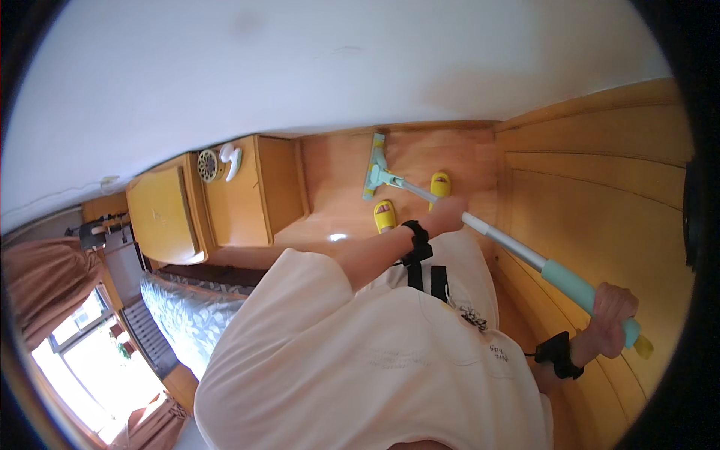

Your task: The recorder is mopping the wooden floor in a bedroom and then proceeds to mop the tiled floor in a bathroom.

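Note:
My hands hold a long mop (514, 246) with a silver pole and a mint-green grip. My left hand (446, 214) is closed round the pole partway down. At the top end, my right hand (611, 319) wraps round the green grip. The mop's narrow mint-green head (379, 169) rests on the wooden floor (330, 180), close to the skirting of the white wall. A yellow slipper (385, 215) is on one of my feet, just behind the head. The other yellow slipper (439, 184) stands to the right, beside the pole.
A wooden cabinet (240, 195) stands on the left, with a round vented item (208, 166) and a white object (231, 160) on top. Wooden panelling (577, 195) closes off the right side. Farther left are a patterned bed cover (184, 315) and a curtained window (82, 360).

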Tool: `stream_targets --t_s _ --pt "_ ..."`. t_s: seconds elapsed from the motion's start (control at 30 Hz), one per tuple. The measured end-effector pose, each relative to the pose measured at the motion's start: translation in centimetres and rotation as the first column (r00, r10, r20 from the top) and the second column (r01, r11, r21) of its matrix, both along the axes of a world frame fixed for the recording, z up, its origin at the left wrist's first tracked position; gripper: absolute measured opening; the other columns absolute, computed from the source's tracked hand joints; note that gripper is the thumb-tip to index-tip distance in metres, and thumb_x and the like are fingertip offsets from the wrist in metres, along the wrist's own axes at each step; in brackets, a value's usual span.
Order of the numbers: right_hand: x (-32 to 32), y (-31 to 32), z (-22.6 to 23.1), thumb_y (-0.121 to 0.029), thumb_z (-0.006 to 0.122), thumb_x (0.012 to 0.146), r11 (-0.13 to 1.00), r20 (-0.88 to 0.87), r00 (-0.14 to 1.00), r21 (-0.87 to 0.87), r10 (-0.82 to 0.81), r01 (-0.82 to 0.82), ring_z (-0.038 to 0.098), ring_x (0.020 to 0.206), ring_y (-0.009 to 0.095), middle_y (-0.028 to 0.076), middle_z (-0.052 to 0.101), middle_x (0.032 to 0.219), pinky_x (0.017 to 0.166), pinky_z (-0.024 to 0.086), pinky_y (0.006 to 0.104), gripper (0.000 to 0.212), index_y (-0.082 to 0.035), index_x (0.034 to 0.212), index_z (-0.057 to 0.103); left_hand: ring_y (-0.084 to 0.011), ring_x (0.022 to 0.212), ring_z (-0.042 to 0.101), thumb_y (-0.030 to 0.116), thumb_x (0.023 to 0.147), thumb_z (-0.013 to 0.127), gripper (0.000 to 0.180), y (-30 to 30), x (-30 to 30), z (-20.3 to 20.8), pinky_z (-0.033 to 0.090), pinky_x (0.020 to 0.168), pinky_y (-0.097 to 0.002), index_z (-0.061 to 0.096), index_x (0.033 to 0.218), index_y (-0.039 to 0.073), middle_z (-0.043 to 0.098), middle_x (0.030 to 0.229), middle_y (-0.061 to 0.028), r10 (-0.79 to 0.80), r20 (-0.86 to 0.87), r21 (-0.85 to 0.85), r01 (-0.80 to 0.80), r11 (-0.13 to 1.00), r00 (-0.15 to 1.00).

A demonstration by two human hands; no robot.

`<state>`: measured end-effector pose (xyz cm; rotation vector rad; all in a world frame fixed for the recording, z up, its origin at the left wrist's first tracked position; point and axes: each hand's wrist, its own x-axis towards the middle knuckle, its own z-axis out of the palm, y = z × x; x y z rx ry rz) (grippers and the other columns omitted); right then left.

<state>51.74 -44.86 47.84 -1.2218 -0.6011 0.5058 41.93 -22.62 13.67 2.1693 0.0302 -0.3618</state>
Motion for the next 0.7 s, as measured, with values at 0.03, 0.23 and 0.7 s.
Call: stream_targets --t_s 0.03,0.23,0.7 --pt "0.0 0.4 0.0 -0.014 0.054 0.073 1.0 -0.005 1.0 0.0 0.021 -0.021 0.034 0.043 0.008 -0.005 0.039 0.048 0.05 0.025 0.0241 0.026 -0.017 0.056 0.035 -0.0334 0.073 0.061 0.012 0.067 0.059 0.007 0.7 -0.7 0.3 0.048 0.062 -0.044 0.062 0.072 0.009 0.062 0.076 -0.0117 0.035 -0.037 0.04 -0.034 0.999 0.999" --pt "-0.6 5.2 -5.7 -0.016 0.055 0.073 0.983 -0.113 0.98 0.098 0.166 -0.155 0.035 0.049 0.01 -0.004 0.043 0.057 0.052 0.026 0.0253 0.021 -0.014 0.06 0.039 -0.0325 0.074 0.061 0.014 0.069 0.06 0.007 8.3 -7.4 -1.7 0.048 0.064 -0.0432 0.064 0.073 0.011 0.064 0.075 -0.0123 0.231 -0.039 0.106 -0.225 0.968 0.972" --pt "-0.6 9.0 -7.2 -0.003 0.054 0.067 0.993 -0.136 0.985 0.07 0.107 -0.099 0.042 0.046 0.015 0.003 0.046 0.052 0.049 0.034 0.0272 0.02 -0.008 0.054 0.039 -0.0304 0.076 0.06 0.015 0.069 0.059 0.008 5.7 -6.9 -5.4 0.045 0.064 -0.0413 0.063 0.076 0.013 0.064 0.078 -0.0092 0.548 -0.065 0.205 -0.526 0.825 0.834"
